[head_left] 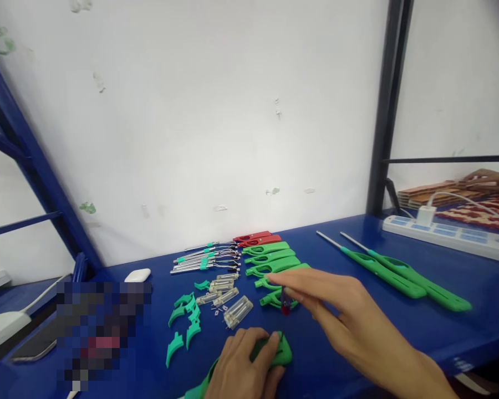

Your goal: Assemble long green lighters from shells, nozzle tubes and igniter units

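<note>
My left hand (pixel 247 363) is closed around a green lighter housing (pixel 284 350) and presses it to the blue table near the front edge. Above it, my right hand (pixel 345 318) pinches a small screwdriver (pixel 285 305) with a dark and red handle. Its thin shaft points down at the housing; whether the tip sits in a screw is too small to tell. Beyond my hands lie several green lighter housings (pixel 270 257) and red housings (pixel 258 240). Left of them are metal lighter tubes with wires (pixel 208 257), clear fuel tanks (pixel 238 312) and teal triggers (pixel 192 310).
Two long green lighters (pixel 386 271) with metal tubes lie at right, before a white power strip (pixel 449 230) with a plugged charger. A white case (pixel 137 275) and a pixelated area are at left. Another person's hand (pixel 488 178) shows at far right. Blue metal posts (pixel 37 160) frame the table.
</note>
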Tool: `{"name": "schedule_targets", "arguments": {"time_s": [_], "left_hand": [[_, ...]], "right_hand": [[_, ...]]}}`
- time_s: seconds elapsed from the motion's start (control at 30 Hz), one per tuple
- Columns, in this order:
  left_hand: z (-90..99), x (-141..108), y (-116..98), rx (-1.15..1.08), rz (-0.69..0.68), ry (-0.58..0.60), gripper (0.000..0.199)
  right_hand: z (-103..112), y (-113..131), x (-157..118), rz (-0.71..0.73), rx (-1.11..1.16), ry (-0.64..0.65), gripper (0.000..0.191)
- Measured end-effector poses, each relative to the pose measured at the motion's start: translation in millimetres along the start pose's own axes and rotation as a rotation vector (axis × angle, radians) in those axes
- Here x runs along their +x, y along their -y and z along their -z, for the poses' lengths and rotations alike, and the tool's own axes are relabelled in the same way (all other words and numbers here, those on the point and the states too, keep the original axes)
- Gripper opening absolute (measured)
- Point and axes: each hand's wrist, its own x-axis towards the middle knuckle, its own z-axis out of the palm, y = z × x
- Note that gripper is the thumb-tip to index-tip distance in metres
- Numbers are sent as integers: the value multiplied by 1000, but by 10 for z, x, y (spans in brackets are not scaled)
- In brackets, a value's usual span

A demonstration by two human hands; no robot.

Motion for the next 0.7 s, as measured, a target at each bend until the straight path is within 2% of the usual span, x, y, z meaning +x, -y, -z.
{"name": "schedule_targets", "arguments": {"time_s": [0.1, 0.27, 0.43, 0.57, 0.7], "left_hand": [[4, 37, 90, -15, 35, -13, 48], [-19, 61, 122, -60, 34, -15, 42], [14, 66, 83, -62, 52, -5, 42], [17, 59, 79, -39, 54, 1, 41], [-17, 42, 121, -27, 35, -1, 40]], "right_hand": [[80, 81, 231, -68, -41, 152, 28], [89, 125, 494, -127, -143, 263, 14], [83, 129, 504, -247, -81, 282, 31], [145, 135, 447, -232, 2, 306, 35], [205, 103, 419, -239, 57, 288, 47]]}}
